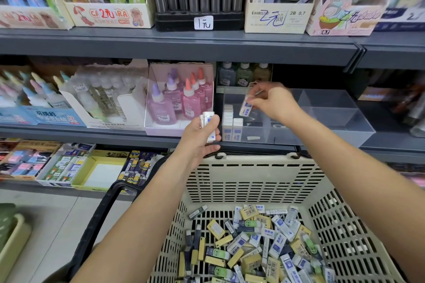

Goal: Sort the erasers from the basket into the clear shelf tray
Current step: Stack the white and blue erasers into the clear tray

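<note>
A cream plastic basket (253, 174) in front of me holds several loose erasers (257, 243) in white-blue, yellow and green wrappers. On the middle shelf stands the clear tray (340, 122), with a short row of white-blue erasers (232, 125) upright at its left end. My right hand (273, 101) hangs over the tray and pinches one white-blue eraser (245, 107), tilted above the row. My left hand (202, 135) is just left of the tray and grips a small stack of the same erasers (208, 122).
Pink glue bottles in a box (179, 99) stand directly left of the tray, clear glue bottles (103, 94) further left. Small ink bottles (243, 73) sit behind the tray. The shelf above (184, 46) overhangs. The basket's black handle (96, 220) hangs at its left.
</note>
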`<state>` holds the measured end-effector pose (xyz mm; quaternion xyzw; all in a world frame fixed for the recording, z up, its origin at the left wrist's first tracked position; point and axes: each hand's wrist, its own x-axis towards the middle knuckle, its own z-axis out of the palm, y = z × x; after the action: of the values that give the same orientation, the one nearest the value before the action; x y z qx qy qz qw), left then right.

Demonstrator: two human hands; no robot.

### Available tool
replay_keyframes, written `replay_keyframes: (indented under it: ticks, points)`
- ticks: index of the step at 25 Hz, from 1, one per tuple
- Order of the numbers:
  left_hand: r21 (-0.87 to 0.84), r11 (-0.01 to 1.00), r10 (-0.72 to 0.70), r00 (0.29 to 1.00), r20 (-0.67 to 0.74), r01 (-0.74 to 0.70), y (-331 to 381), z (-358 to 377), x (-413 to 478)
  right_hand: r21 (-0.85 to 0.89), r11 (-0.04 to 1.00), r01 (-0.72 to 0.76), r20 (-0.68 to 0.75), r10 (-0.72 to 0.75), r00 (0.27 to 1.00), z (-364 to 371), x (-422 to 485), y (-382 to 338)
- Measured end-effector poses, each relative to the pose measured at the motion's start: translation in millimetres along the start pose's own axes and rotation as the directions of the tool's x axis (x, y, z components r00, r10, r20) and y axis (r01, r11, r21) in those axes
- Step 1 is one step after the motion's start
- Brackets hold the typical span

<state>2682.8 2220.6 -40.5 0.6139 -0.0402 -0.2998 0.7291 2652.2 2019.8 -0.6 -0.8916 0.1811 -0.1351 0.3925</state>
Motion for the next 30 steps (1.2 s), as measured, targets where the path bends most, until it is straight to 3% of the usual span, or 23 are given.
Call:
replay_keyframes:
  ticks: [2,5,8,10,12,15,18,22,27,30]
  points:
    - [-0.005,0.999,-0.045,0.999,-0.003,0.045,1,3,1,-0.141,0.990,0.006,0.087,0.007,0.996,13,-1,4]
    - [-0.184,0.972,-0.140,0.989,0.049,0.146,5,5,0,-0.143,0.990,-0.010,0.200,0.039,0.979,28,0,8]
    - [-0.264,0.953,-0.131,0.988,0.083,0.149,7,2,0,-0.269,0.962,0.056,0.242,0.012,0.970,31,-1,8]
    - [-0.269,0.955,-0.107,0.992,0.065,0.121,6,2,1,-0.341,0.933,0.115,0.248,-0.028,0.968,30,-5,7]
    - [-0.250,0.966,-0.052,0.996,0.072,0.069,3,4,1,-0.376,0.913,0.160,0.144,-0.113,0.983,28,-13,2]
    - [-0.131,0.991,0.055,0.993,0.103,-0.042,-1,8,1,-0.244,0.958,0.149,0.039,-0.144,0.989,26,-24,-14]
    - [-0.088,0.993,0.090,0.990,0.113,-0.080,-4,14,1,-0.147,0.986,0.082,0.164,-0.057,0.985,21,-31,-25]
    - [-0.134,0.991,0.037,0.997,0.074,-0.027,1,19,0,0.121,0.990,-0.068,0.246,0.037,0.969,9,-30,-22]
    - [-0.173,0.985,0.020,0.999,-0.038,-0.026,2,14,2,0.185,0.977,-0.108,0.062,0.098,0.993,-3,-13,-6]
    - [-0.032,0.990,0.135,0.987,-0.090,-0.138,-2,12,1,-0.058,0.998,0.026,-0.146,-0.034,0.989,-5,-3,5]
